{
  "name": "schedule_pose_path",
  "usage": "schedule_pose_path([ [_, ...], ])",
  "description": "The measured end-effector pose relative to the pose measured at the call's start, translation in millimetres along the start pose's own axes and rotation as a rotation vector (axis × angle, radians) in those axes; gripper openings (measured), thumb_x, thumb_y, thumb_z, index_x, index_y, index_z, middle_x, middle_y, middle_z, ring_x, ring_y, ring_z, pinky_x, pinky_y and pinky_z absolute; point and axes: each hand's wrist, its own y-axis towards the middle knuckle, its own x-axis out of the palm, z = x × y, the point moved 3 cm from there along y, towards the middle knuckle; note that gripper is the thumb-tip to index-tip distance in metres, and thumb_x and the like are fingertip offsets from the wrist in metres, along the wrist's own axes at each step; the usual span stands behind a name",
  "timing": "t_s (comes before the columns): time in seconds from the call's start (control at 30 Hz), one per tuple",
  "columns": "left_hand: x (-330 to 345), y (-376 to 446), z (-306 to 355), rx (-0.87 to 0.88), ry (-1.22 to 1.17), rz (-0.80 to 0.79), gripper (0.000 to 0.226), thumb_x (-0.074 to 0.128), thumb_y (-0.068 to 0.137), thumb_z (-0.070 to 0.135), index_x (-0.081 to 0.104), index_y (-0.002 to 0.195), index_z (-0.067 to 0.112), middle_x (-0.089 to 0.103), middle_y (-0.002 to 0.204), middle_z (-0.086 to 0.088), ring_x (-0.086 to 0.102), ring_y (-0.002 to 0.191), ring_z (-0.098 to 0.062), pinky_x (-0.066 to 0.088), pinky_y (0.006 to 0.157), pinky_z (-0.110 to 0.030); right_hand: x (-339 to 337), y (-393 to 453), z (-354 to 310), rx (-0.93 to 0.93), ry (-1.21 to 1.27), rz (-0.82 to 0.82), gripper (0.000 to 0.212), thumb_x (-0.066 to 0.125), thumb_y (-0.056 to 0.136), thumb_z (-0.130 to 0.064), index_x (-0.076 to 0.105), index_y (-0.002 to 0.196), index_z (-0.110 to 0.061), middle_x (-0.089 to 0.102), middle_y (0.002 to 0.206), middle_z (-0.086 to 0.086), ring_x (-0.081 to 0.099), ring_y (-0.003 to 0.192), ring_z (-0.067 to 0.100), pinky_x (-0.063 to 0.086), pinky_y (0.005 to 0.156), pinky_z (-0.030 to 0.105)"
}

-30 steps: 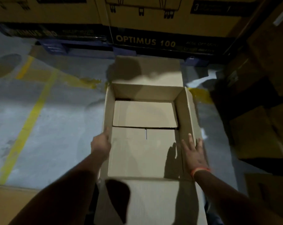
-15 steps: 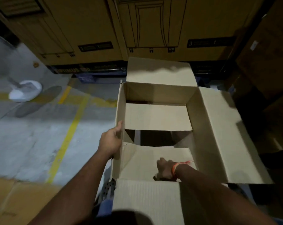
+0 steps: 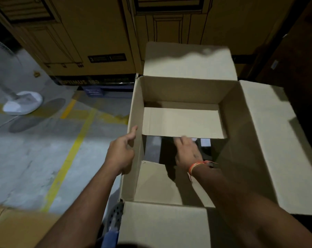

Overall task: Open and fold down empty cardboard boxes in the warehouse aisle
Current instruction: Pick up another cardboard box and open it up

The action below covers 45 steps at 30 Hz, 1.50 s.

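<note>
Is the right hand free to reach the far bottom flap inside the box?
Probably yes. The right hand is already down inside the box, fingertips at the edge of the far bottom flap, with nothing between them.

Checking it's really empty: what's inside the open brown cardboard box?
Only the right hand reaching in, the far bottom flap, and a dark gap where the floor shows. The forearm hides the near-right corner.
</note>
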Motion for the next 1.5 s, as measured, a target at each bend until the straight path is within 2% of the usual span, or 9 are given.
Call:
schedule_pose_path([
  [0.1, -4.5, 2.6, 8.6, 0.042, -0.003, 0.004, 0.089, 0.043, 0.089, -0.014, 0.037, 0.151, 0.050, 0.058, 0.145, -0.002, 0.068, 0.082, -0.022, 0.059, 0.071, -0.043, -7.2, 25.6, 8.5, 0.058, -0.079, 0.149, 0.079, 0.070, 0.072, -0.032, 0.036, 0.143, -0.016, 0.036, 0.135, 0.012, 0.041, 0.118, 0.032, 0.044, 0.093, 0.043],
  [0.2, -4.8, 3.8, 17.2, 0.093, 0.023, 0.004, 0.088, 0.048, 0.091, -0.011, 0.035, 0.152, 0.051, 0.059, 0.144, 0.002, 0.065, 0.101, -0.015, 0.058, 0.073, -0.032, 13.7, 41.3, 22.2, 0.104, -0.046, -0.558, 0.061, 0.067, 0.080, -0.040, 0.050, 0.133, -0.014, 0.048, 0.138, 0.012, 0.049, 0.120, 0.032, 0.045, 0.104, 0.046],
  [0.27, -2.3, 7.9, 18.8, 0.112, 0.063, 0.007, 0.087, 0.049, 0.092, -0.010, 0.033, 0.153, 0.051, 0.059, 0.144, 0.003, 0.064, 0.099, -0.013, 0.054, 0.067, -0.023, 20.0, 32.6, 24.2, 0.111, -0.053, -0.730, 0.053, 0.063, 0.088, -0.039, 0.053, 0.133, -0.013, 0.055, 0.133, 0.013, 0.054, 0.120, 0.031, 0.045, 0.106, 0.045],
  [0.37, 7.9, 22.7, 17.9, 0.128, 0.092, 0.019, 0.089, 0.047, 0.090, -0.009, 0.031, 0.153, 0.053, 0.062, 0.140, 0.001, 0.063, 0.082, -0.019, 0.053, 0.062, -0.028, 23.5, 17.6, 29.3, 0.112, 0.014, -0.461, 0.047, 0.055, 0.095, -0.031, 0.051, 0.138, -0.015, 0.056, 0.137, 0.012, 0.055, 0.123, 0.032, 0.048, 0.102, 0.042],
  [0.63, 43.6, 79.9, 3.5, 0.065, 0.180, 0.052, 0.086, 0.047, 0.087, -0.006, 0.034, 0.155, 0.045, 0.064, 0.137, -0.012, 0.063, 0.113, -0.038, 0.051, 0.083, -0.038, 48.4, -79.6, 60.7, 0.137, 0.180, -0.578, 0.051, 0.054, 0.100, -0.035, 0.049, 0.143, -0.008, 0.055, 0.142, 0.016, 0.052, 0.131, 0.032, 0.041, 0.106, 0.032],
  [0.97, 62.7, 49.2, -63.6, -0.186, 0.030, -0.072, 0.094, 0.059, 0.092, 0.011, 0.001, 0.163, 0.034, 0.056, 0.141, -0.024, 0.063, 0.113, -0.048, 0.055, 0.083, -0.047, -33.3, -96.0, 127.1, 0.228, 0.116, -0.112, 0.043, 0.065, 0.086, -0.023, 0.063, 0.127, -0.012, 0.058, 0.128, 0.013, 0.050, 0.124, 0.034, 0.042, 0.103, 0.033],
  [1.13, 71.1, 8.2, -116.2, -0.695, -0.072, -0.016, 0.105, 0.086, 0.053, 0.051, 0.047, 0.136, 0.001, 0.062, 0.121, -0.027, 0.065, 0.103, -0.046, 0.058, 0.090, -0.052, -58.6, -130.7, 155.0, 0.685, 0.214, 0.277, 0.052, 0.071, 0.080, -0.022, 0.059, 0.129, -0.009, 0.048, 0.132, 0.021, 0.043, 0.123, 0.041, 0.042, 0.100, 0.044],
  [1.33, 64.0, -48.0, -81.4, -0.848, -0.435, -0.381, 0.044, 0.054, 0.103, 0.041, 0.063, 0.098, -0.002, 0.066, 0.089, -0.023, 0.061, 0.076, -0.034, 0.048, 0.069, -0.039, -46.6, -188.0, 140.4, 1.530, 0.818, 0.217, 0.085, 0.075, 0.067, -0.025, 0.032, 0.137, -0.002, 0.039, 0.137, 0.026, 0.047, 0.121, 0.047, 0.045, 0.100, 0.050],
  [1.5, 50.3, -68.0, -84.1, -0.823, -0.412, -0.454, 0.029, 0.063, 0.099, 0.025, 0.070, 0.096, -0.003, 0.073, 0.075, -0.019, 0.068, 0.062, -0.030, 0.054, 0.059, -0.033, -29.1, -194.5, 135.4, 1.455, 1.490, 0.367, 0.053, 0.077, 0.075, -0.018, 0.054, 0.118, 0.003, 0.063, 0.106, 0.020, 0.069, 0.077, 0.026, 0.059, 0.068, 0.033],
])
